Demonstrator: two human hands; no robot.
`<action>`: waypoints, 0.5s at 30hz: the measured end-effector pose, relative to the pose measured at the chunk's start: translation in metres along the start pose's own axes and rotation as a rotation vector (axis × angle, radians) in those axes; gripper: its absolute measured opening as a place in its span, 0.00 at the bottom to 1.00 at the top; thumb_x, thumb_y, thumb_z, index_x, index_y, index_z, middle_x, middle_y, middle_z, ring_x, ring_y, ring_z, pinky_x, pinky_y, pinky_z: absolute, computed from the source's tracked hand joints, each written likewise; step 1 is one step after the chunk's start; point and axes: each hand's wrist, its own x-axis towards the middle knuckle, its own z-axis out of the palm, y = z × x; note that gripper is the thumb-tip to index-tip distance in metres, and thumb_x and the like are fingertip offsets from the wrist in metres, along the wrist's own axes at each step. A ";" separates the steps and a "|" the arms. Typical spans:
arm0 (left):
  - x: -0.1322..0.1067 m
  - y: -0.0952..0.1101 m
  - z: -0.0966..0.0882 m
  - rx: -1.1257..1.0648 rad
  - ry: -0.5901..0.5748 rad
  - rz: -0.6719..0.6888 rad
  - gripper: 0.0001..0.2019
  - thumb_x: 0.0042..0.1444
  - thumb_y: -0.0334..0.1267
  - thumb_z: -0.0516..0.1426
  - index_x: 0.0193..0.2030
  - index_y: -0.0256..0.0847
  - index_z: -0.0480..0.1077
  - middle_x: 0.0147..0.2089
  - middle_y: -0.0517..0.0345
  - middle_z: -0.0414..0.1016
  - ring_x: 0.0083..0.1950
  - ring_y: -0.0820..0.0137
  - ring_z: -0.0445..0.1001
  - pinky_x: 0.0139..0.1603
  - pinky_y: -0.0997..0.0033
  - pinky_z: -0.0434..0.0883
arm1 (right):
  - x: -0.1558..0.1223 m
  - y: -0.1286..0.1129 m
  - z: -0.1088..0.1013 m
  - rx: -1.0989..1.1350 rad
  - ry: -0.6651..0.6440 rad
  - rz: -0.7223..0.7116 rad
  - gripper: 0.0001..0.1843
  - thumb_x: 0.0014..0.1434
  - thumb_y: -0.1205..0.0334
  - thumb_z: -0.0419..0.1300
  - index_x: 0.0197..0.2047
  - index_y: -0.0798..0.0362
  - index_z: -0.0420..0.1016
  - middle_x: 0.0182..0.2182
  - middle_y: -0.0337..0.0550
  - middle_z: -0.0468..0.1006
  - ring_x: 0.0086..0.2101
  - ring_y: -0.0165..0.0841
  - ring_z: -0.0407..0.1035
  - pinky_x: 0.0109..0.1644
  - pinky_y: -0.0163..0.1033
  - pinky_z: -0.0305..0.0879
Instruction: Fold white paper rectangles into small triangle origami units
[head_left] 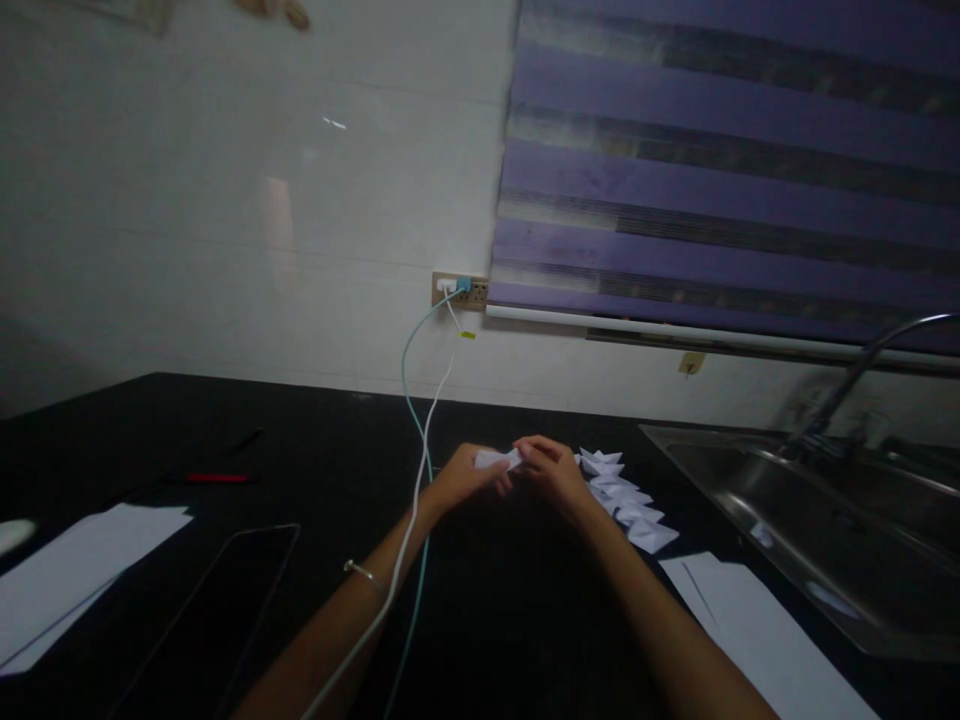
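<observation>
Both hands meet over the black counter [510,620] on a small piece of white folded paper [496,459]. My left hand [466,476] pinches its left end, fingers closed; a thin bracelet sits on that wrist. My right hand [553,466] pinches the right end, fingers curled. Just right of my right hand lies a row of several folded white paper pieces [626,500] on the counter.
White paper sheets lie at the left [71,570] and lower right [757,635]. A dark phone [225,600] and a red pen [217,478] rest left. Two cables [420,420] run from a wall socket [459,290] across my left arm. A steel sink [817,530] with a tap stands right.
</observation>
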 end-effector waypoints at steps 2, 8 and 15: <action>-0.001 0.000 -0.001 0.001 -0.032 -0.003 0.23 0.56 0.53 0.54 0.29 0.31 0.74 0.28 0.49 0.76 0.29 0.67 0.75 0.36 0.71 0.69 | -0.001 -0.001 -0.002 0.078 -0.037 0.087 0.14 0.47 0.52 0.67 0.33 0.53 0.77 0.29 0.41 0.75 0.31 0.32 0.71 0.36 0.38 0.69; -0.002 -0.005 0.000 -0.006 -0.117 0.006 0.22 0.57 0.52 0.54 0.29 0.31 0.74 0.27 0.50 0.76 0.28 0.68 0.75 0.36 0.71 0.69 | -0.005 -0.004 -0.008 0.053 -0.100 0.211 0.13 0.42 0.58 0.70 0.32 0.54 0.76 0.28 0.39 0.74 0.28 0.28 0.69 0.31 0.33 0.67; -0.001 -0.002 0.000 0.007 -0.140 -0.048 0.23 0.56 0.52 0.54 0.29 0.31 0.74 0.26 0.51 0.76 0.28 0.68 0.75 0.36 0.71 0.68 | 0.000 0.001 -0.011 -0.052 -0.153 0.154 0.15 0.38 0.62 0.72 0.31 0.56 0.76 0.25 0.39 0.77 0.27 0.28 0.70 0.32 0.33 0.65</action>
